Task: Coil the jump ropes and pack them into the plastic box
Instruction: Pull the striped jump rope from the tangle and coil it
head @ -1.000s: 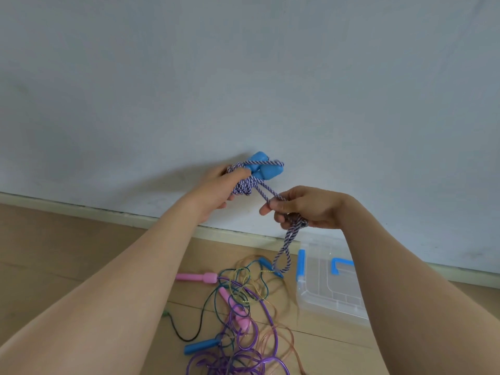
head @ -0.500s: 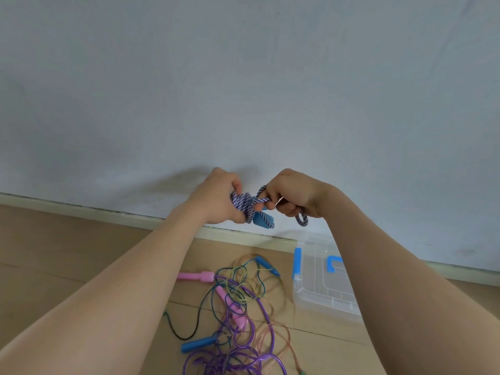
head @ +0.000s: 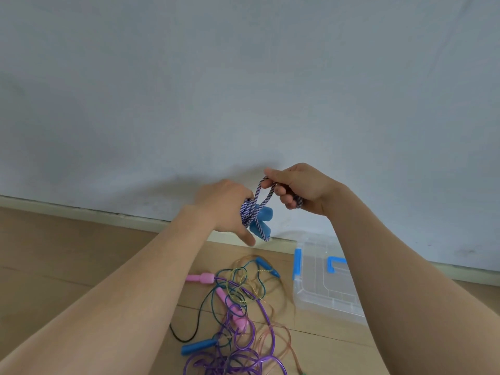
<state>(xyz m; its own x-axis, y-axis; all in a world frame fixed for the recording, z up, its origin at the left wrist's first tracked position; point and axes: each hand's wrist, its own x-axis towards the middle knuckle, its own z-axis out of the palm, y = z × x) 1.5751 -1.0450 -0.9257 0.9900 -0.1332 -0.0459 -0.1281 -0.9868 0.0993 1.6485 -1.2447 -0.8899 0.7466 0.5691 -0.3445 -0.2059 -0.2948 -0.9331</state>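
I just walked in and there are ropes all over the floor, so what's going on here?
A person is bundling up a braided jump rope. The left hand grips the coiled bundle together with its blue handles, while the right hand pinches a loop of the same rope, drawn up from the bundle. Below, a tangle of other ropes lies loose on the floor, not yet coiled, beside the plastic box by the wall.
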